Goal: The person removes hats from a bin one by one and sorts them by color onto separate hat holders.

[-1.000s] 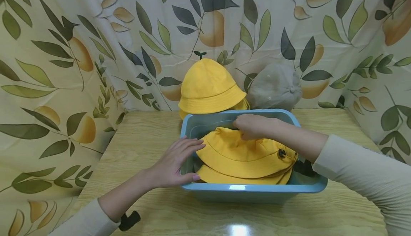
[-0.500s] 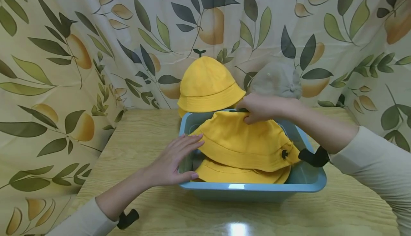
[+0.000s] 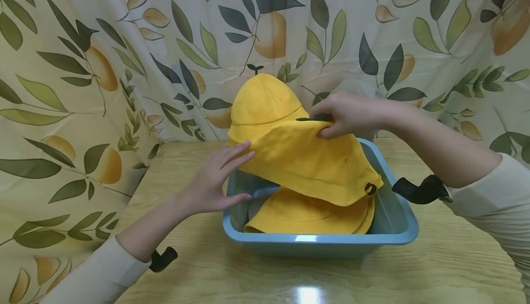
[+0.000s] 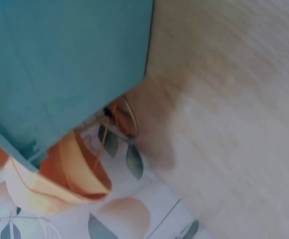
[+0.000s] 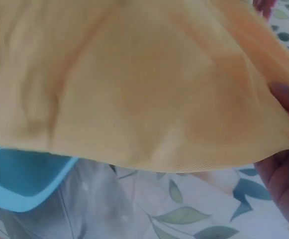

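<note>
My right hand (image 3: pixel 352 113) pinches a yellow bucket hat (image 3: pixel 306 161) by the top of its crown. The hat hangs tilted over a blue plastic bin (image 3: pixel 323 238), and a dark cord stopper (image 3: pixel 370 189) shows at its right brim. In the right wrist view the hat's cloth fills most of the picture, with the thumb (image 5: pixel 288 97) pressed on it. My left hand (image 3: pixel 215 180) is at the bin's left side, fingers spread, fingertips right at the hat's left brim. More yellow hats (image 3: pixel 306 212) lie stacked inside the bin.
Behind the bin stands a yellow hat (image 3: pixel 265 97) with a green sprout on top, partly covered by the held hat. A grey cap (image 5: pixel 94 204) is mostly hidden behind my right hand in the head view. Leaf-patterned curtains (image 3: pixel 186 28) enclose the wooden table (image 3: pixel 198 267).
My right hand has lifted the upper yellow hat from the stack, up and away, uncovering the hats beneath. My left hand has moved slightly up and left.
</note>
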The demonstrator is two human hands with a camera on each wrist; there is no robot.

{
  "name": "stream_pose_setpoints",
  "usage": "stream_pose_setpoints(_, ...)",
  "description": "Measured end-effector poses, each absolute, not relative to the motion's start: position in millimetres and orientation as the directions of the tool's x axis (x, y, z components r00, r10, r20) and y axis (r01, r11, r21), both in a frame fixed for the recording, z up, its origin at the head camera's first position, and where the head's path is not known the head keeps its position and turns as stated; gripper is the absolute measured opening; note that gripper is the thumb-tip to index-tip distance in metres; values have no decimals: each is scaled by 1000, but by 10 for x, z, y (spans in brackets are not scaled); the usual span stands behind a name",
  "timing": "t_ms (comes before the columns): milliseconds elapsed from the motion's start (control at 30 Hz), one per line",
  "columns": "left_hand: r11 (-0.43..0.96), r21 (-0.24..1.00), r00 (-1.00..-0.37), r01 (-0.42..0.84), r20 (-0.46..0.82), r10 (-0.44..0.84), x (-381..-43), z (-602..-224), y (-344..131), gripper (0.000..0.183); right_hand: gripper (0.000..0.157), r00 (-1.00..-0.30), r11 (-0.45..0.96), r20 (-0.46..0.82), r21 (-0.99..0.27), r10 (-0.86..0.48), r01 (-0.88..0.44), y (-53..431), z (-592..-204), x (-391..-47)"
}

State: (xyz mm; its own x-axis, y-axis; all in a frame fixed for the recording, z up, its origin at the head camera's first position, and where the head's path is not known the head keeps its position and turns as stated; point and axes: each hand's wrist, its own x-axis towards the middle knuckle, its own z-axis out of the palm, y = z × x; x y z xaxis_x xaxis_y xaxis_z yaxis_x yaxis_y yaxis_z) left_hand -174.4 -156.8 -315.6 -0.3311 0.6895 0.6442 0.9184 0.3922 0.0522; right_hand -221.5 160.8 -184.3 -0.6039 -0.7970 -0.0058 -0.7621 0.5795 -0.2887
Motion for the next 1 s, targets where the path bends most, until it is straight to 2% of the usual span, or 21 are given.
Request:
stream_pose_setpoints(167,379,-17,-254,925,713,653,-1870,-3084,-1578,73,14,-562,518,83,-296,-823,-803,1680,-1774,-2200)
stream_pose_setpoints(300,336,-62,-185,940,734,653,-1890,-3058,-1588,80,9,-606,534,65,-405,-793,-742,1729,-1736,-2195)
stream_pose_setpoints(367,310,-86,-148,947,740,656,-1886,-3046,-1586,75,6,-645,553,28,-486,-764,-677,1754,-1729,-2194)
stream_pose_setpoints(467,266,-137,-71,954,762,644,-1888,-3017,-1555,51,7,-674,564,14,-536,-739,-629,1792,-1748,-2214)
stream_pose_setpoints(600,209,-202,33,957,791,611,-1885,-2954,-1481,21,9,-646,554,103,-423,-756,-717,1805,-1839,-2284)
stream_pose_setpoints(700,178,-208,64,962,803,593,-1874,-2892,-1417,15,12,-649,588,155,-307,-745,-748,1794,-1932,-2313)
stream_pose_setpoints(900,162,-181,59,970,824,563,-1845,-2711,-1286,11,4,-679,647,236,-207,-695,-734,1686,-2019,-2264)
stream_pose_setpoints(1000,180,-155,28,971,828,561,-1830,-2616,-1219,17,5,-648,647,359,-142,-672,-749,1578,-2022,-2167)
